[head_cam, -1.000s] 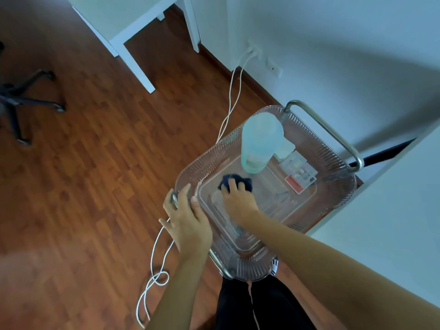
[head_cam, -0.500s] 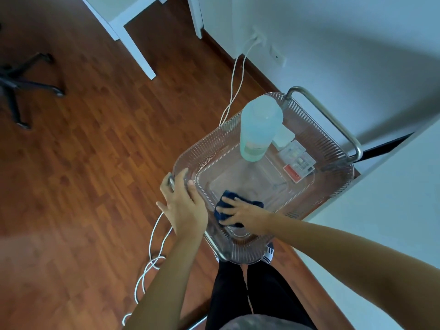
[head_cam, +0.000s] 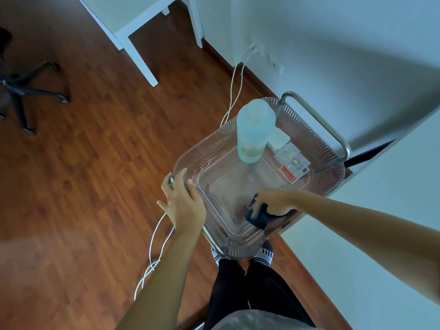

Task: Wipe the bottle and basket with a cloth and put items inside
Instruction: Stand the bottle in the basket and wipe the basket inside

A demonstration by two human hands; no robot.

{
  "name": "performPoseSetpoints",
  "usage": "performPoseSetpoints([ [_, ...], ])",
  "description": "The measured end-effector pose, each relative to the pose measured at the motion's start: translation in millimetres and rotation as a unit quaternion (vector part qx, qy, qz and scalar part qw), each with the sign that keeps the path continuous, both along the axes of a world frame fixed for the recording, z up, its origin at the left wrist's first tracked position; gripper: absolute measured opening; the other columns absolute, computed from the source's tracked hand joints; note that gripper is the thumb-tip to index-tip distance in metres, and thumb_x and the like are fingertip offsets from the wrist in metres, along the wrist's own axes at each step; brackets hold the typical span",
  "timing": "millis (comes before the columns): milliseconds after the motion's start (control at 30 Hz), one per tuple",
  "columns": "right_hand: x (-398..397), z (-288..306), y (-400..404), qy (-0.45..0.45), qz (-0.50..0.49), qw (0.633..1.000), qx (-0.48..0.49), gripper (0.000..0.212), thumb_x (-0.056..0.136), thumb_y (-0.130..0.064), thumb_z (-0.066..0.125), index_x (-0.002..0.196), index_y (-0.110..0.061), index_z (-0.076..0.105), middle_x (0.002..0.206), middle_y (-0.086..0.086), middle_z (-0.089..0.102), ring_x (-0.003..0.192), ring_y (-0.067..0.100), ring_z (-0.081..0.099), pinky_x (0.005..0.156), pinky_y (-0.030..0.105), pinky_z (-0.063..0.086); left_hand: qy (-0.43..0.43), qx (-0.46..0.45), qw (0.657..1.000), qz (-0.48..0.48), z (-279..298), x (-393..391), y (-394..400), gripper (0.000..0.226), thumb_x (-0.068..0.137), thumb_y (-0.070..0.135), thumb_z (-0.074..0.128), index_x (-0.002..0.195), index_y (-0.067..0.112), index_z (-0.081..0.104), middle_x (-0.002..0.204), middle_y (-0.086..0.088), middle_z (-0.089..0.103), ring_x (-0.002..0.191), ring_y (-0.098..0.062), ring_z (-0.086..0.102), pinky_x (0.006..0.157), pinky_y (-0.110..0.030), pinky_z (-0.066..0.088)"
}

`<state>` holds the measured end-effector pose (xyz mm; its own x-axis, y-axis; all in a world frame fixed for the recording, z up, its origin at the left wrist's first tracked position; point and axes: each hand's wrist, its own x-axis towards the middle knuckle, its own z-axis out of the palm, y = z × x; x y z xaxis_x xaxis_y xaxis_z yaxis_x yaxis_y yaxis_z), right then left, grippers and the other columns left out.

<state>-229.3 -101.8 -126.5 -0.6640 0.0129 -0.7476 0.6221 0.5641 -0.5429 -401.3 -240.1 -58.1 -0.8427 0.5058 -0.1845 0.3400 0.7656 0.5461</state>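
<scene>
A clear ribbed plastic basket (head_cam: 214,148) with metal handles is held in front of me above the floor. My left hand (head_cam: 182,202) grips its near-left rim and handle. My right hand (head_cam: 273,201) presses a dark blue cloth (head_cam: 258,216) against the inside of the basket's near-right corner. A pale translucent bottle (head_cam: 254,132) stands upright at the basket's far side. Beside it lie a small white box (head_cam: 279,139) and a flat packet with a red patch (head_cam: 294,166).
Wooden floor lies below, with a white cable (head_cam: 234,91) running from a wall socket past the basket. A white table leg (head_cam: 137,55) stands far centre, an office chair base (head_cam: 26,89) far left. White walls close in on the right. My legs (head_cam: 240,289) are beneath the basket.
My right hand has slid the cloth from the basket's middle toward the near side and then to the near-right corner. The left hand keeps its grip on the rim.
</scene>
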Motion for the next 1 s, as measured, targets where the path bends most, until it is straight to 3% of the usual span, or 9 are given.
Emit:
performPoseSetpoints([
  [67, -0.1, 10.7, 3.2, 0.03, -0.175, 0.973, -0.147, 0.045, 0.089, 0.002, 0.049, 0.115, -0.029, 0.066, 0.118, -0.008, 0.063, 0.099, 0.01, 0.058, 0.091, 0.028, 0.049, 0.003, 0.01, 1.0, 0.002, -3.3, -0.8, -0.8, 0.032, 0.101, 0.021, 0.042, 0.131, 0.024, 0.054, 0.146, -0.004, 0.038, 0.116, -0.019, 0.055, 0.113, -0.063, 0.013],
  [133, -3.6, 16.2, 2.1, 0.05, -0.389, 0.857, -0.334, 0.041, 0.092, 0.002, 0.047, 0.114, -0.029, 0.063, 0.12, -0.003, 0.061, 0.106, 0.02, 0.059, 0.084, 0.033, 0.057, 0.002, 0.015, 1.0, -0.001, -2.1, -0.4, -0.7, 0.032, 0.101, 0.022, 0.042, 0.13, 0.025, 0.055, 0.146, -0.005, 0.037, 0.107, -0.017, 0.057, 0.113, -0.064, 0.013],
  [167, -6.1, 12.7, -1.1, 0.052, -0.464, 0.804, -0.369, 0.039, 0.094, 0.002, 0.047, 0.115, -0.027, 0.062, 0.125, 0.004, 0.059, 0.113, 0.029, 0.057, 0.088, 0.039, 0.056, 0.0, 0.018, 1.0, 0.001, -3.4, -1.3, -1.2, 0.031, 0.101, 0.023, 0.042, 0.13, 0.025, 0.054, 0.147, -0.005, 0.037, 0.105, -0.016, 0.057, 0.113, -0.064, 0.012],
  [233, -11.9, 2.7, -12.5, 0.084, -0.505, 0.821, -0.253, 0.038, 0.094, -0.002, 0.05, 0.124, -0.024, 0.058, 0.131, 0.009, 0.057, 0.12, 0.031, 0.055, 0.098, 0.045, 0.051, -0.004, 0.025, 1.0, -0.002, -3.9, -1.3, -1.7, 0.031, 0.101, 0.024, 0.041, 0.13, 0.025, 0.053, 0.147, -0.005, 0.036, 0.101, -0.01, 0.052, 0.114, -0.064, 0.012],
  [300, -13.9, -9.3, -24.0, 0.1, -0.439, 0.893, 0.019, 0.04, 0.096, -0.008, 0.049, 0.133, -0.021, 0.053, 0.137, 0.006, 0.053, 0.124, 0.025, 0.052, 0.103, 0.036, 0.046, -0.005, 0.029, 1.0, -0.004, -3.4, -1.4, -1.7, 0.031, 0.102, 0.024, 0.041, 0.13, 0.025, 0.053, 0.147, -0.004, 0.036, 0.096, -0.003, 0.044, 0.114, -0.065, 0.013],
  [367, -15.6, -16.8, -39.1, 0.124, -0.366, 0.912, 0.137, 0.048, 0.099, -0.02, 0.043, 0.146, -0.015, 0.035, 0.152, 0.008, 0.035, 0.138, 0.026, 0.036, 0.111, 0.037, 0.034, -0.002, 0.027, 1.0, -0.003, -3.8, -1.3, -1.0, 0.032, 0.102, 0.024, 0.041, 0.131, 0.025, 0.053, 0.148, -0.005, 0.036, 0.093, -0.002, 0.043, 0.113, -0.065, 0.014],
  [533, -30.0, -49.4, -83.3, 0.052, -0.129, 0.967, 0.212, 0.079, 0.099, -0.046, 0.031, 0.149, -0.008, -0.016, 0.158, 0.016, -0.022, 0.148, 0.031, -0.015, 0.12, 0.047, 0.003, -0.003, 0.022, 1.0, 0.001, -2.6, 0.3, -1.1, 0.032, 0.102, 0.024, 0.041, 0.131, 0.023, 0.054, 0.148, -0.005, 0.035, 0.105, -0.009, 0.051, 0.115, -0.063, 0.016],
  [767, -105.8, -70.9, -47.1, 0.13, -0.065, 0.946, 0.291, 0.07, 0.099, -0.027, 0.039, 0.153, -0.015, -0.003, 0.161, 0.011, -0.015, 0.149, 0.031, -0.01, 0.121, 0.046, 0.009, -0.009, 0.021, 1.0, -0.007, -3.2, -2.6, -2.2, 0.032, 0.102, 0.02, 0.04, 0.13, 0.024, 0.055, 0.147, -0.006, 0.035, 0.099, -0.007, 0.05, 0.114, -0.056, 0.021],
  [1000, -57.6, -69.0, -49.4, 0.198, 0.236, 0.923, 0.231, 0.077, 0.088, -0.009, 0.055, 0.152, -0.024, 0.014, 0.163, 0.004, -0.003, 0.149, 0.03, 0.0, 0.12, 0.045, 0.012, -0.018, 0.012, 1.0, -0.006, -2.8, -3.7, -0.9, 0.033, 0.102, 0.017, 0.038, 0.129, 0.023, 0.056, 0.147, -0.006, 0.034, 0.124, -0.023, 0.051, 0.112, -0.052, 0.02],
])
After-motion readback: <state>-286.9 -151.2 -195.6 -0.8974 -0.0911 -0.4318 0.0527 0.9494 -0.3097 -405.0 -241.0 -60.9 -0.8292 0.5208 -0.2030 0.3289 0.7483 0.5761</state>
